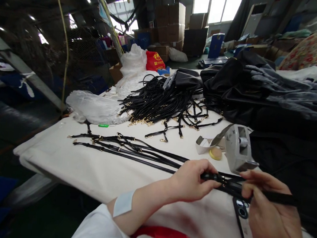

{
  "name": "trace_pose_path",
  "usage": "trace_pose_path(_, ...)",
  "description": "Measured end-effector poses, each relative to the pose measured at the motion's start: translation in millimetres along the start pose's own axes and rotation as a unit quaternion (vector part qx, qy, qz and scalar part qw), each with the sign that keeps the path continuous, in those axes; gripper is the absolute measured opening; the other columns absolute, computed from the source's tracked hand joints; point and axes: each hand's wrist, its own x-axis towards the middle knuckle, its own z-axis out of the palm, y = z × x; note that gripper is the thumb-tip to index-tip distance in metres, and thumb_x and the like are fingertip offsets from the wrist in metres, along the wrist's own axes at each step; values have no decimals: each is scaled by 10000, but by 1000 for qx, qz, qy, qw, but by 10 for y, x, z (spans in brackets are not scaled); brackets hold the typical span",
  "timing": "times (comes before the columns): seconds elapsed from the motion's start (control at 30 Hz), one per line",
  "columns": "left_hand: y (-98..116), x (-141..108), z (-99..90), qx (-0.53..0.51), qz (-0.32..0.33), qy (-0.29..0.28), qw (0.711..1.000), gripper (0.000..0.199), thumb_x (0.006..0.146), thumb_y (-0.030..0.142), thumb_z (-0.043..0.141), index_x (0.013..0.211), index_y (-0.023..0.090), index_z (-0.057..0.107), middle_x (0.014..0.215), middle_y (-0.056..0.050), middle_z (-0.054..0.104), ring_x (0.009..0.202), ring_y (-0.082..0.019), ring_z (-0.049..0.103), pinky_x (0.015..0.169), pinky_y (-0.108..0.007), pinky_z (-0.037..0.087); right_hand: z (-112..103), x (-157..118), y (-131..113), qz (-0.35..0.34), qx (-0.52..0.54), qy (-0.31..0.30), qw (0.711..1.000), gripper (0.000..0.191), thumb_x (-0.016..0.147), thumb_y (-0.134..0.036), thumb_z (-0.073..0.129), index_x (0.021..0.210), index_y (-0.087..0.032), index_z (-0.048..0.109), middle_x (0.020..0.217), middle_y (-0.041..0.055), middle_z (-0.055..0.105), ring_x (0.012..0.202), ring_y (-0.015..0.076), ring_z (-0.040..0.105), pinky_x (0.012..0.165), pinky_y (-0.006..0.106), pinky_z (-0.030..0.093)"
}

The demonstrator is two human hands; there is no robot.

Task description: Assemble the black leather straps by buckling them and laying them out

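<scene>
My left hand (193,180) pinches a black strap (211,176) near its gold buckle, fingers closed round it. To its right, my right hand (274,212) grips the same strap beyond the buckle, and a dark length runs out past the fingers. Several more black straps (143,155) with gold clasps lie stretched across the white table, passing under or behind my left hand. A phone (243,213) lies on the table beneath my right hand, partly covered by it. Just behind my hands stands a white tape dispenser (240,147).
A big heap of black straps (157,100) with gold hooks lies at the back. Clear plastic bags (98,107) are at the left, black bags (234,92) at the right. A yellow tape roll (215,153) sits by the dispenser. A person in a floral top (305,51) is behind.
</scene>
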Motion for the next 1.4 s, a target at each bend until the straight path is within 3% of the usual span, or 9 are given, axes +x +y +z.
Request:
trace_pose_path(0.13, -50, -1, 19, 16, -6, -10, 1000, 298, 735, 378, 762, 955, 179, 736, 852, -35, 740, 700, -136, 618, 633, -215, 460, -47, 7, 34, -28, -53, -95, 994, 323, 1000, -357, 344, 1093, -255, 636, 941, 61, 605, 753, 204, 551, 684, 337, 451)
trace_pose_path(0.27, -66, -10, 23, 2, -20, 1, 1000, 248, 744, 357, 768, 918, 180, 766, 824, -26, 747, 689, -127, 616, 621, -200, 451, -45, 74, 47, -53, -123, -131, 982, 203, 944, -363, 537, 805, -247, 628, 882, 35, 604, 811, 200, 568, 722, 308, 437)
trace_pose_path(0.4, -59, -31, -2, -41, -20, 26, 999, 282, 750, 378, 769, 914, 149, 766, 776, -34, 734, 630, -108, 579, 569, -192, 428, -83, 181, 152, -67, -174, -161, 969, 301, 929, -381, 561, 674, -223, 596, 987, 46, 629, 873, 193, 602, 746, 281, 455)
trace_pose_path(0.67, -58, -38, 0, -126, -49, 36, 990, 334, 740, 378, 768, 937, 110, 743, 765, -59, 718, 602, -107, 568, 551, -201, 430, -142, 194, 197, -25, -151, -239, 959, 304, 972, -406, 488, 806, -225, 667, 1126, 54, 650, 874, 183, 636, 729, 268, 503)
trace_pose_path(0.8, -44, -31, -21, -99, -35, 21, 994, 322, 731, 381, 777, 923, 124, 749, 696, -26, 677, 554, -79, 493, 533, -190, 399, -102, 183, 141, -27, -147, -265, 953, 288, 977, -402, 480, 888, -237, 698, 1125, 60, 656, 857, 185, 647, 688, 263, 516)
trace_pose_path(1.03, -20, -28, -12, -81, 16, -15, 996, 299, 721, 359, 796, 903, 126, 748, 687, -11, 643, 561, -74, 447, 543, -187, 382, -96, 179, 162, -54, -158, -275, 947, 327, 984, -374, 466, 796, -227, 690, 1184, 64, 655, 1076, 218, 634, 832, 275, 518)
trace_pose_path(1.4, 81, -83, 27, -63, 46, 17, 997, 271, 815, 384, 709, 933, 141, 722, 733, -32, 702, 557, -84, 488, 544, -191, 393, -140, 144, 97, -94, -120, -282, 947, 266, 981, -292, 474, 792, -234, 652, 1330, 50, 605, 1219, 219, 564, 990, 293, 477)
